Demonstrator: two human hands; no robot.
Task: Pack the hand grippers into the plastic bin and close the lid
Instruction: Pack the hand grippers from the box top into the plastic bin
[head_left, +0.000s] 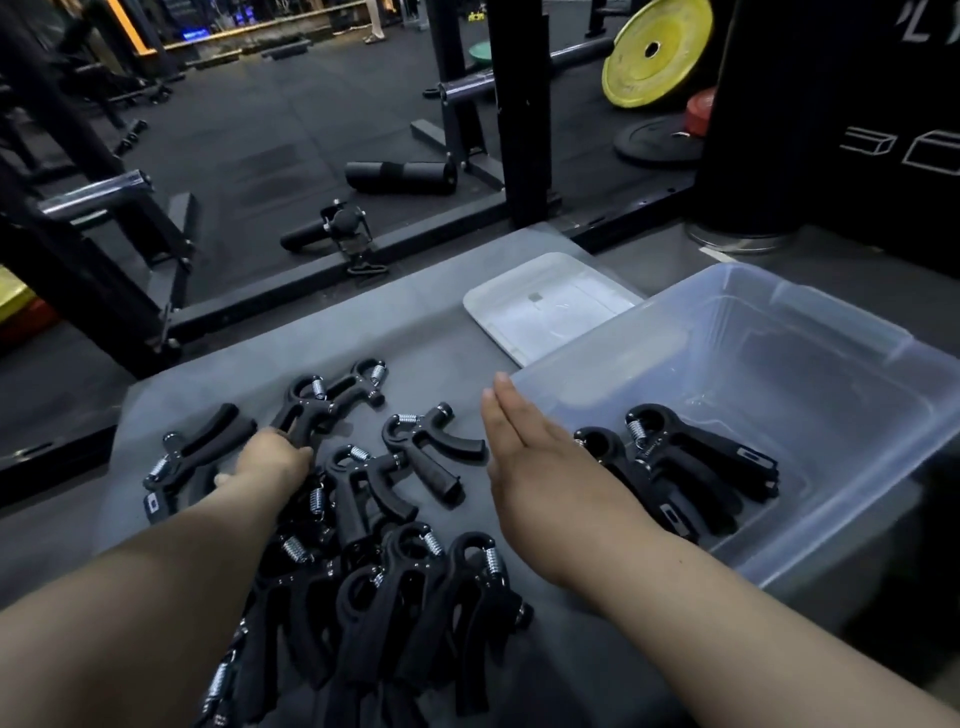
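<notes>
Several black hand grippers with steel springs lie scattered and piled on a grey platform. My left hand is closed around the handle of one hand gripper at the pile's far side. My right hand is flat, fingers straight and together, holding nothing, just left of the clear plastic bin. Inside the bin, at its near left corner, lie two or three hand grippers. The white lid lies flat on the platform behind the bin.
The platform's left and far edges drop to a dark gym floor. Beyond stand black rack posts, a foam roller, a yellow weight plate and a black column at the right.
</notes>
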